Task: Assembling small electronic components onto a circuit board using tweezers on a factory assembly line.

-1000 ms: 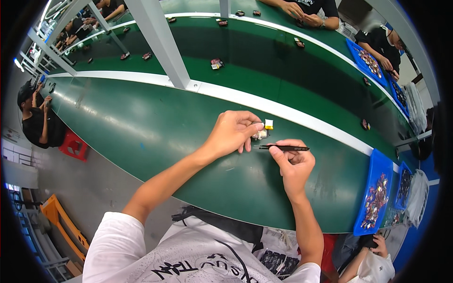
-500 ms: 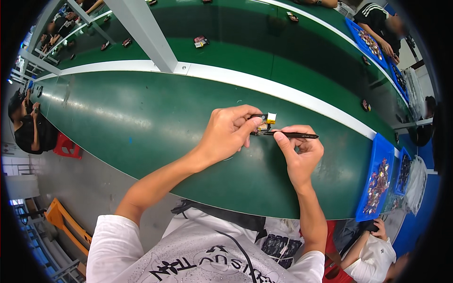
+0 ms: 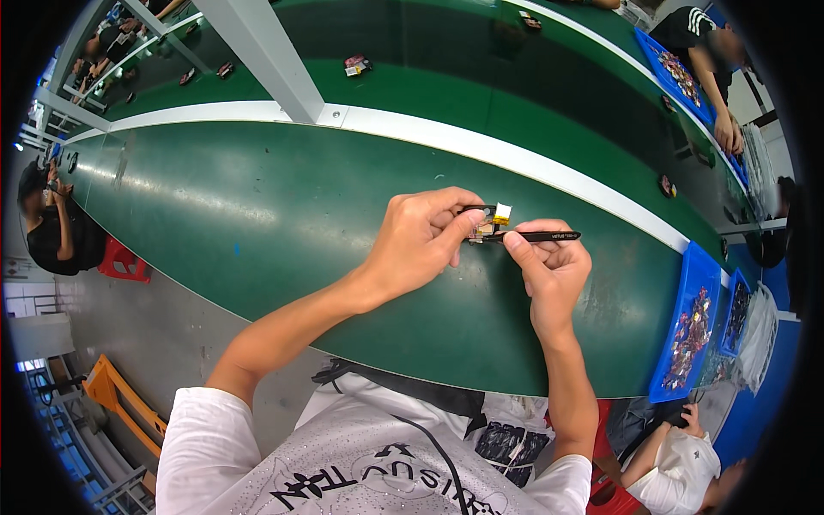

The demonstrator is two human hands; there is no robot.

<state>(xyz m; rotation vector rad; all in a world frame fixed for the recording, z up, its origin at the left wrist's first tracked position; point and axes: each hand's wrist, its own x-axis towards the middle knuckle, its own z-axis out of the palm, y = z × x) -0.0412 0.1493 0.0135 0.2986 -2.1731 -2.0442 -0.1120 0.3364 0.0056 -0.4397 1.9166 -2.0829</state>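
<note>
Left hand [image 3: 421, 240] pinching a small yellow-tagged electronic part [image 3: 491, 220] between thumb and fingertips, just above the green conveyor belt [image 3: 257, 223]. Right hand [image 3: 554, 270] closed around black tweezers [image 3: 532, 236], tips touching the part. Blue parts tray [image 3: 687, 335] well apart.

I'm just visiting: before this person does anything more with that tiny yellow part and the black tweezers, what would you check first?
1. Left hand pinches the small yellow part: ok.
2. Right hand grips the black tweezers: ok.
3. Tweezer tips reach the part: ok, though exact contact cannot tell.
4. Green table bare beneath the hands: ok.
5. Blue tray of parts apart from the hands: ok.
</note>
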